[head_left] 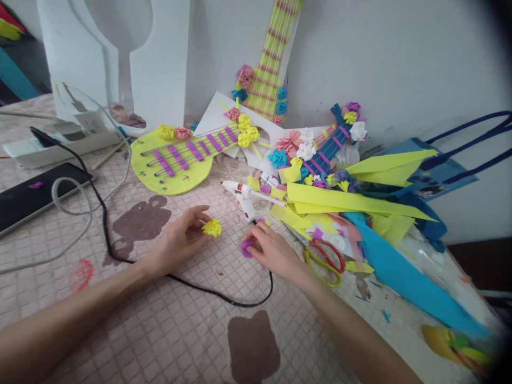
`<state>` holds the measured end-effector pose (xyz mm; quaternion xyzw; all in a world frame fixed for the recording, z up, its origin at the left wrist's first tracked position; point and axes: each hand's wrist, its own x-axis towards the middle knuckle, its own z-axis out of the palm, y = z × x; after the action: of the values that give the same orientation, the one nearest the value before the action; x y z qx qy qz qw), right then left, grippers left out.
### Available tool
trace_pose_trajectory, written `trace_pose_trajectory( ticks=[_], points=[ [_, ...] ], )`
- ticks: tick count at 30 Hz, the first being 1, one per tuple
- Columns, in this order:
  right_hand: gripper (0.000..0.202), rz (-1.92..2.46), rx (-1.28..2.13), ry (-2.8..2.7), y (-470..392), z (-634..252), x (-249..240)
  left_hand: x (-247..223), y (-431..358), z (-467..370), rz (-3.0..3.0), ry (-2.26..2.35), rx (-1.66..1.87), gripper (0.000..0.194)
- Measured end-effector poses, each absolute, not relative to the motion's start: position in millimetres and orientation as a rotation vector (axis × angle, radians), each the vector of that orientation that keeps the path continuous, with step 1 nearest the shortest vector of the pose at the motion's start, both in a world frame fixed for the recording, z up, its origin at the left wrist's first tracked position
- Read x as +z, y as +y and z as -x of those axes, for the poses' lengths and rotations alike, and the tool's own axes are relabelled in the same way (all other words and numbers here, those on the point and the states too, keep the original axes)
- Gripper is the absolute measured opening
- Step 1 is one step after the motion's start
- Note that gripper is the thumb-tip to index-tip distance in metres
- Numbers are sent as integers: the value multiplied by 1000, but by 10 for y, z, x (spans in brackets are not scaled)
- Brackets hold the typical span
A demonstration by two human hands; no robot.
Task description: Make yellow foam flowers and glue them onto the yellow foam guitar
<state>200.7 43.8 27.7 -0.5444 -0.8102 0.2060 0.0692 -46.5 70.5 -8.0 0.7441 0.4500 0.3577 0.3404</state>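
Note:
My left hand (180,237) holds a small yellow paper flower (212,228) at its fingertips, just above the tiled-pattern tablecloth. To its right, my right hand (272,248) has its fingers closed on a small purple paper flower (246,248). A white glue gun (245,201) lies just beyond my right hand, its nozzle pointing left and its black cable (216,292) looping toward me. Behind it lies a yellow paper guitar (180,184) with purple bars and paper flowers.
Scissors with red and yellow handles (326,261) lie right of my right hand, beside yellow and blue paper strips (408,282). At the left are a power strip (52,149) and a dark tablet (44,194). Flower-covered guitars and white boards (160,69) stand at the wall.

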Motion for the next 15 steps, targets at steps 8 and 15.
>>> trace_pose_trajectory(
  ticks=[8, 15],
  points=[
    [9, 1540, 727, -2276, 401, -2126, 296, -79, 699, 460, -1929, 1146, 934, 49],
    [12, 1566, 735, -2318, 317, -2147, 299, -92, 700, 448, -1932, 1120, 900, 49]
  ],
)
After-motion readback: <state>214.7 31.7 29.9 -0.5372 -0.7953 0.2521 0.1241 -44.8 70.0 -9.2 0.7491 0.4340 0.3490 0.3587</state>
